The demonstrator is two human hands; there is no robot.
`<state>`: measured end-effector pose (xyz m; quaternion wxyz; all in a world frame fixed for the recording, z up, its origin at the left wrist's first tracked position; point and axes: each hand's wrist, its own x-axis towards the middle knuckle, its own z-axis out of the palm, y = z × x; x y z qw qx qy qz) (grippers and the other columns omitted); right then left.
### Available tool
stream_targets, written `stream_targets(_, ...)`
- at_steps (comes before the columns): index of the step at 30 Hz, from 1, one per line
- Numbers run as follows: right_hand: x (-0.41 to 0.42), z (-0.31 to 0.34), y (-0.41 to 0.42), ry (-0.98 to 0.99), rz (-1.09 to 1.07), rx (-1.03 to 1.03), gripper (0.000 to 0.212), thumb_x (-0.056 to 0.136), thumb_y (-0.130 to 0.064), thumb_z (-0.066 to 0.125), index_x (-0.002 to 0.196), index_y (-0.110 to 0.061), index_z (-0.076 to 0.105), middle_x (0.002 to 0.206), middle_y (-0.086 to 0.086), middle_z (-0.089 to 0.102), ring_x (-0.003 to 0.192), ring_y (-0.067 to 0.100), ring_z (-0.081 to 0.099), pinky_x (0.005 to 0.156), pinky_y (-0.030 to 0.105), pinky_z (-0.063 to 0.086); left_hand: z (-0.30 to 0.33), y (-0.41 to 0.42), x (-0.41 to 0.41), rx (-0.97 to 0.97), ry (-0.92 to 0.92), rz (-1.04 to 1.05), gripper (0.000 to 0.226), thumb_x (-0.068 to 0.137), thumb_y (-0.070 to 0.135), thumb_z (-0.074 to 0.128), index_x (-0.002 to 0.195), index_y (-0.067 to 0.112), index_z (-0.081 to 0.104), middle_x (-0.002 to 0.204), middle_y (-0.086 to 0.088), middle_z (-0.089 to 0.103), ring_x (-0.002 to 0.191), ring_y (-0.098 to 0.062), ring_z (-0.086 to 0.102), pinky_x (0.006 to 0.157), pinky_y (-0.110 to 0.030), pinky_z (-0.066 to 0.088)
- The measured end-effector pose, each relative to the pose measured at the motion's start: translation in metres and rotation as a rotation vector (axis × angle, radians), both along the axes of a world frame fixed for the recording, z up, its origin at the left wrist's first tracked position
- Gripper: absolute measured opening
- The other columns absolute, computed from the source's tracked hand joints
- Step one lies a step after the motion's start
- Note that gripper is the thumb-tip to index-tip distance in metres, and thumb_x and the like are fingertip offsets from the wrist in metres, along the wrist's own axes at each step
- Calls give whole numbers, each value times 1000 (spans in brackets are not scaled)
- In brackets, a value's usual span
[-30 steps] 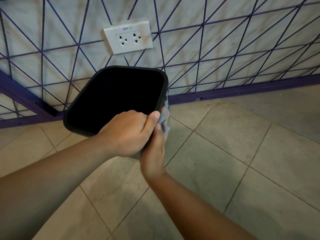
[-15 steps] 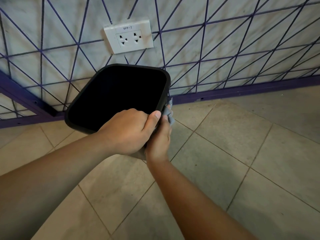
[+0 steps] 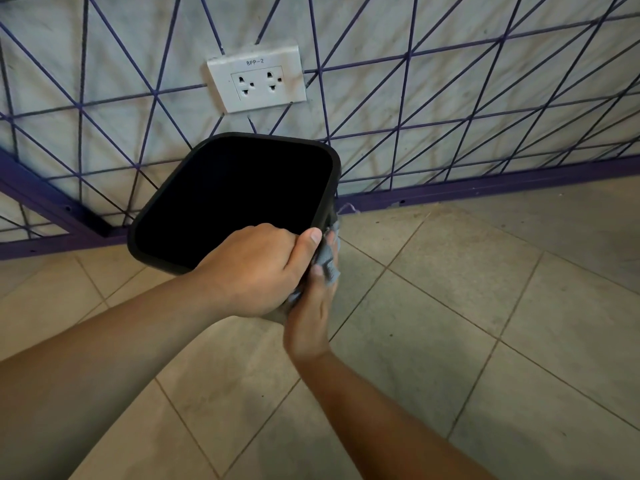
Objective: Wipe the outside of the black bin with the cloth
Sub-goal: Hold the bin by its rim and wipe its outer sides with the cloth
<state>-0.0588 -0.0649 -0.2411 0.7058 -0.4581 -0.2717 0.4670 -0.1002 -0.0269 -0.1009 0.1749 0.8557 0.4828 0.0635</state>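
1. Black plastic bin (image 3: 235, 206) with rounded square rim, held tilted above the beige floor tiles (image 3: 450, 323), its opening turned toward the camera.
2. Gripped at the near rim corner by the left hand (image 3: 252, 271) — fingers curled over the edge, thumb up along the outside.
3. Grey cloth (image 3: 327, 259), bunched, pressed against the bin's outer right wall by the right hand (image 3: 310, 317), thumb pinching it.
4. Behind — white double wall socket (image 3: 258, 79) and purple wire grid (image 3: 450, 98).
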Motion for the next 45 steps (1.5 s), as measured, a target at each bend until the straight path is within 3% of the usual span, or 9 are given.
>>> stream_targets(4,11,15,22,131,-18,-196,97,86,-80,45,171,-36,55,179,1,52,172,21,42,143,54,31,-2,3,-2,-18,-21,0,61,104,45,25,54,23,51,47,1,53,46,-9,54,54,-32,39)
stream_targets(8,-3,12,-8,-36,64,-34,75,114,-63,43,181,-32,33,189,0,35,178,21,29,141,24,24,-1,3,-2,-9,-17,-16,58,105,43,26,53,26,48,46,2,51,45,-9,53,53,-31,39)
stream_targets(16,-8,22,-7,122,63,11,95,101,-86,47,180,-34,40,187,10,37,179,28,27,146,64,20,0,3,-3,-30,-16,-12,59,104,45,26,58,25,56,48,3,57,50,-8,59,54,-32,45)
stream_targets(24,4,29,11,248,-64,-154,85,89,-69,53,165,-32,62,170,1,61,162,14,55,138,47,44,-1,3,-3,-20,-7,-2,59,104,45,25,59,23,53,50,1,56,49,-10,56,55,-33,40)
stream_targets(31,10,2,26,159,-40,-166,100,88,-82,48,173,-29,55,179,-2,52,173,17,39,144,51,29,-1,5,-3,-1,-14,6,60,104,47,24,60,21,55,52,1,56,51,-10,56,56,-35,44)
stream_targets(35,-7,10,-6,73,118,-119,105,88,-99,46,155,-19,61,159,4,47,153,23,40,108,29,34,-1,6,-5,-24,4,-11,64,102,50,20,63,22,62,53,2,60,52,-9,59,59,-38,51)
stream_targets(38,5,-3,19,206,-5,-136,95,91,-79,55,170,-27,54,178,-1,51,169,17,43,142,46,35,0,5,-1,-1,12,0,62,100,49,22,53,22,50,48,1,54,48,-11,55,56,-37,46)
stream_targets(43,-12,1,-1,206,72,-102,111,85,-105,55,155,-18,64,171,14,53,151,21,49,116,37,40,-1,7,-4,-53,11,0,70,96,58,14,68,23,68,56,3,64,55,-9,63,62,-38,53)
stream_targets(45,-7,-2,5,207,-11,-90,87,96,-82,53,166,-30,57,182,10,45,171,26,40,139,52,36,-1,6,-2,-27,14,1,65,101,53,19,58,24,59,51,3,59,51,-7,58,58,-34,47)
